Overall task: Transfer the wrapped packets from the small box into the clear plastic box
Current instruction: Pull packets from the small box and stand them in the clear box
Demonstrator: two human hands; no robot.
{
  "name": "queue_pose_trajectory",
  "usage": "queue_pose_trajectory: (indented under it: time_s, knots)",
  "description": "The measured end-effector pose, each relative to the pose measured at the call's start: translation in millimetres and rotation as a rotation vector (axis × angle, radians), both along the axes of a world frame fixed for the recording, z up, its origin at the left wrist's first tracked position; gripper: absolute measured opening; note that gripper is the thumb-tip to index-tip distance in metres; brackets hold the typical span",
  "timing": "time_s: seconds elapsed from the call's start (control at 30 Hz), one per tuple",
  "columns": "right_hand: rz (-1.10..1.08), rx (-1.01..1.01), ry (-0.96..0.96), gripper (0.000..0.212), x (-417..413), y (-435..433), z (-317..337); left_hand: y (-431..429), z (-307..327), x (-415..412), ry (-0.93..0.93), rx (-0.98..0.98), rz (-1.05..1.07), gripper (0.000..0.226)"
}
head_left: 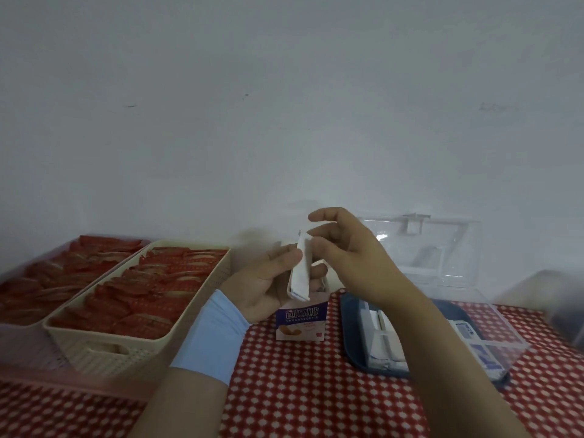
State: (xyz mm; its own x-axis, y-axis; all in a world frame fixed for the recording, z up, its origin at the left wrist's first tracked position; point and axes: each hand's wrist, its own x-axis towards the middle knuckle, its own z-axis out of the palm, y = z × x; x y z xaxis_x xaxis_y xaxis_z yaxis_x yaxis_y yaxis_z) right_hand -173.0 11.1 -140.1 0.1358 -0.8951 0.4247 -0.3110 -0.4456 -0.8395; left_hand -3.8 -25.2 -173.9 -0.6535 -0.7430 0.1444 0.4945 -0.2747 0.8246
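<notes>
Packet [300, 270] is in my left hand [271, 279] — upright, long axis near vertical, top tipped slightly away, directly above the small box [300, 324] (could be a thin stack, too blurred to tell). The left fingers curl round its lower half.

My right hand [350, 251] sits just right of the packet with its fingers loosely curved and spread. One fingertip meets the packet's top edge and the index is lifted clear above it, so there's no pinch that I can see.

The clear box [505, 327] is further right, lid up, on the blue tray [349, 336], with white packets inside. The target lies right of both hands — the right hand is nearer. I'd hand the packet over to the right hand, then lay it flat in line with those inside.
</notes>
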Motion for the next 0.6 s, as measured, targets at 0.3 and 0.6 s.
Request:
queue_pose_trajectory:
  time_s: [0.3,0.6]
  knots:
    - [-0.04,0.13,0.182,0.012,-41.9,27.3,16.4,17.9,5.4,-23.9,-0.228,-0.032,0.032,0.033]
    - [-0.178,0.155,0.325,0.012,-73.7,36.2,20.7,39.7,17.0,-60.1,-0.887,-0.688,0.59,0.008]
